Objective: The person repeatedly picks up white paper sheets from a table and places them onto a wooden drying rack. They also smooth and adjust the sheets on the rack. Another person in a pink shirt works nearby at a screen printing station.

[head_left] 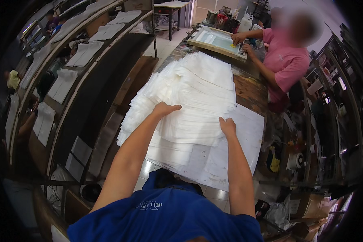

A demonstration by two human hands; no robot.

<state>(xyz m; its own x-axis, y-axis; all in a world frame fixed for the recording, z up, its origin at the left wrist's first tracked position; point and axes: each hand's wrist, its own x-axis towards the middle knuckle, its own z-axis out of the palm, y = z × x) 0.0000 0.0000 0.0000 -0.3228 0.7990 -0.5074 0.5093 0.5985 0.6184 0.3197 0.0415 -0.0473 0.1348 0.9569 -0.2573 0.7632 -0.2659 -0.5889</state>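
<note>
A large, fanned-out pile of thin white sheets [197, 92] covers most of the table before me; I cannot tell whether they are paper, fabric or plastic. My left hand [165, 109] grips the pile near its middle, thumb on top and pointing right, with the other fingers hidden among the layers. At the pile's right edge, my right hand [228, 126] is closed on the sheets' border with bent fingers. Under the near part lies a flat white board or sheet [242, 139] with small dark specks.
Across the table's far end, a person in pink [288, 68] works over a framed screen [215, 40]. Cans [222, 20] and a white jug [246, 22] stand behind it. A rack [109, 44] with white sheets runs along the left. Shelves [334, 88] and cardboard boxes [310, 205] are at right.
</note>
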